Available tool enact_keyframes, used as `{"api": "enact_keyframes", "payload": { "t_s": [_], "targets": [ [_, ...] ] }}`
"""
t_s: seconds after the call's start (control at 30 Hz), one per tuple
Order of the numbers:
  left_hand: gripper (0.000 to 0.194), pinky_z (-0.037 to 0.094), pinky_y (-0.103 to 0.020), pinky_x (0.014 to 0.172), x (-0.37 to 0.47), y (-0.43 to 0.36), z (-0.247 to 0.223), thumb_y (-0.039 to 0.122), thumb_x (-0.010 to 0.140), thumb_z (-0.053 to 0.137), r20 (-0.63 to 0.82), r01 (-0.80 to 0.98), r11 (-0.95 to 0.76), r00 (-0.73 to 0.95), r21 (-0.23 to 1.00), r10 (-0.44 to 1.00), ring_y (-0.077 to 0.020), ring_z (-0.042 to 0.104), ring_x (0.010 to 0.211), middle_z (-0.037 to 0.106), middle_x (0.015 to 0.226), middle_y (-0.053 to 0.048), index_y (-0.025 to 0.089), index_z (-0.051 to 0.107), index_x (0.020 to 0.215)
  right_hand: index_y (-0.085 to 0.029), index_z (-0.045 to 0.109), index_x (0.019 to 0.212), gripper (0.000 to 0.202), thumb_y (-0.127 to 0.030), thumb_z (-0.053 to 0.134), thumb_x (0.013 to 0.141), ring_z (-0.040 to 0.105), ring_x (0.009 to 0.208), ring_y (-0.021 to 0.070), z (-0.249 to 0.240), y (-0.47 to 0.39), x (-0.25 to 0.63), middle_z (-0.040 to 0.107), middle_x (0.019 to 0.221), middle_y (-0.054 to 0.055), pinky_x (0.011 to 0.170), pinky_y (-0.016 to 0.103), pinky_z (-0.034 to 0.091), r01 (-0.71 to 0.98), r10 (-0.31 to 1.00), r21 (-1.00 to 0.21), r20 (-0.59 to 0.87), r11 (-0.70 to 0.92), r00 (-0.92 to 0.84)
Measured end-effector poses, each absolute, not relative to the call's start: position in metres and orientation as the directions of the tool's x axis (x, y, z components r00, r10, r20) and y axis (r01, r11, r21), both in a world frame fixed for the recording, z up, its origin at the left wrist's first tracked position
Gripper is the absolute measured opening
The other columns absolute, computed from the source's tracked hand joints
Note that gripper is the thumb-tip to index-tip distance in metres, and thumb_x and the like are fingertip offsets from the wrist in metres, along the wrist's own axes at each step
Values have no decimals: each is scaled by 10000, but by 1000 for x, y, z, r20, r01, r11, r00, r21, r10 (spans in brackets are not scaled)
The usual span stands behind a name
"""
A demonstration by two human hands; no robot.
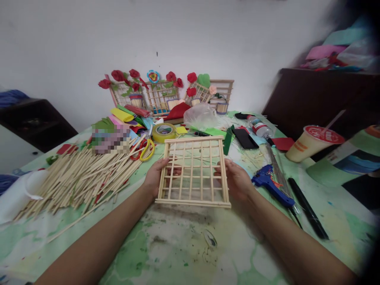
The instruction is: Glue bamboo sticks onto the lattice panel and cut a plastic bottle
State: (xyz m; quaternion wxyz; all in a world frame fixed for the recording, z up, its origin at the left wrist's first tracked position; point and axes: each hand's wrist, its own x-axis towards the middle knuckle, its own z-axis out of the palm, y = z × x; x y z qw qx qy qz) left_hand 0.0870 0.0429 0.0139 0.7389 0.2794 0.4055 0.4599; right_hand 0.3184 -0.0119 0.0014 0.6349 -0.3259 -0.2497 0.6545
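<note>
Stick frame (192,166) is up off the tabletop (178,257), L hand (154,177) grip closed on its left edge, R hand (239,180) grip on the right. Prob. a checking step, I'd say; next move calls for steady, even support.

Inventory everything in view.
Lattice: 1, pale, centre
Sticks: many, pale, left
Scissors: 1, red-yellow, by sticks
Tape: 1, yellow, behind lattice
Phone: 1, black, right
Glue gun: 1, blue, right
Rod: 1, black, right
Cup: 1, cream, right
Bottles: 2, clear and green, right
Bag: 1, clear, back
Flowers: several, mostly red, back
Back lattices: several, brown, back
Papers: several, mixed, back left
Unclear object: 1, white, left
Cloth: 1, green-white, underneath
Cabinets: 2, dark, both sides
Scraps: many, mixed, scattered
Left hand: 1, gripping lattice
Right hand: 1, gripping lattice
</note>
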Motion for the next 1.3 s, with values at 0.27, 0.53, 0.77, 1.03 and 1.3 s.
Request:
{"api": "enact_keyframes", "payload": {
  "t_s": [0.27, 0.53, 0.77, 1.03, 1.3],
  "targets": [
    [238, 534, -236, 438, 78, 55, 19, 234, 885, 412, -400, -541, 443, 202, 715, 894, -155, 639, 471, 673, 612, -83, 95, 604, 902, -220, 498, 721, 126, -268, 600, 777, 470, 616, 103, 8, 1, 350, 383, 649, -46, 534, 220, 383, -577, 931, -770, 59, 272, 360],
    [204, 543, -270, 455, 80, 51, 16, 231, 860, 456, -368, -520, 409, 186, 750, 911, -167, 642, 477, 679, 632, -76, 110, 600, 940, -188, 647, 737, 208, -383, 713, 705, 457, 606, 108, -2, -9, 327, 555, 672, -4, 592, 251, 368, -220, 971, -968, 69, 121, 231],
    [185, 537, -283, 478, 81, 50, 15, 221, 844, 461, -316, -473, 360, 172, 804, 933, -183, 648, 494, 685, 641, -87, 115, 583, 933, -182, 679, 680, 254, -434, 688, 710, 469, 587, 123, 1, -12, 325, 586, 619, -2, 600, 269, 369, 44, 963, -984, 177, 171, 201],
    [122, 539, -284, 493, 80, 49, 12, 207, 797, 536, -152, -430, 199, 142, 881, 978, -200, 667, 526, 702, 664, -85, 139, 563, 895, -209, 671, 648, 232, -370, 591, 795, 516, 610, 179, 0, -10, 334, 579, 594, 25, 591, 298, 352, 558, 891, -768, 442, 315, 105],
    [155, 539, -287, 481, 81, 48, 9, 221, 779, 562, -144, -400, 184, 130, 898, 981, -210, 671, 521, 700, 659, -75, 152, 545, 916, -210, 554, 590, 238, -290, 548, 814, 456, 615, 171, -1, -10, 340, 497, 587, 12, 604, 300, 313, 665, 824, -641, 562, 383, 67]
  ]
}}
